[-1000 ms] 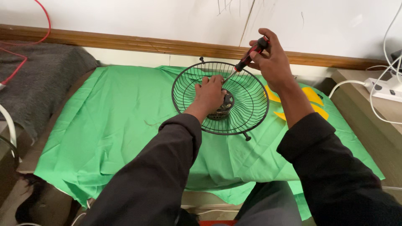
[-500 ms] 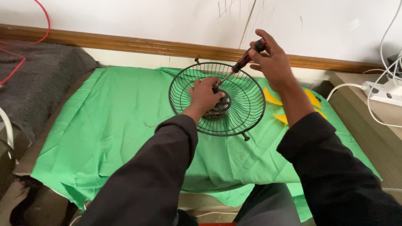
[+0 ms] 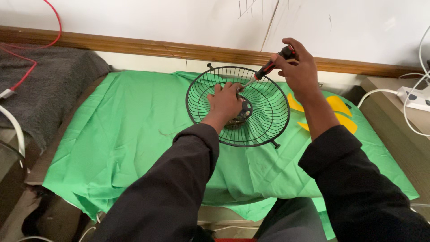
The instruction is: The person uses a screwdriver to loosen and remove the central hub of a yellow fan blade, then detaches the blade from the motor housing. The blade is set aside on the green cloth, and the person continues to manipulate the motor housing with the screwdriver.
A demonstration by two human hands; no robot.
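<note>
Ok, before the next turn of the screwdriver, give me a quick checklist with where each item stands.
1. Left hand steadying the hub inside the wire fan guard: ok.
2. Right hand gripping the screwdriver by its handle: ok.
3. Tip seated on the screw: cannot tell, the left fingers hide it.
4. Guard resting flat on the green cloth: ok.
5. Cables and power strip clear of the work: ok.

Left hand (image 3: pixel 226 102) covers most of the motor hub (image 3: pixel 239 117) inside the fan grille (image 3: pixel 264 121), and the screwdriver (image 3: pixel 267 68) tip is hidden behind its fingers. Power strip (image 3: pixel 416 97) and white cables cut off at right edge; yellow blades (image 3: pixel 341 112) partly hidden by right forearm.
</note>
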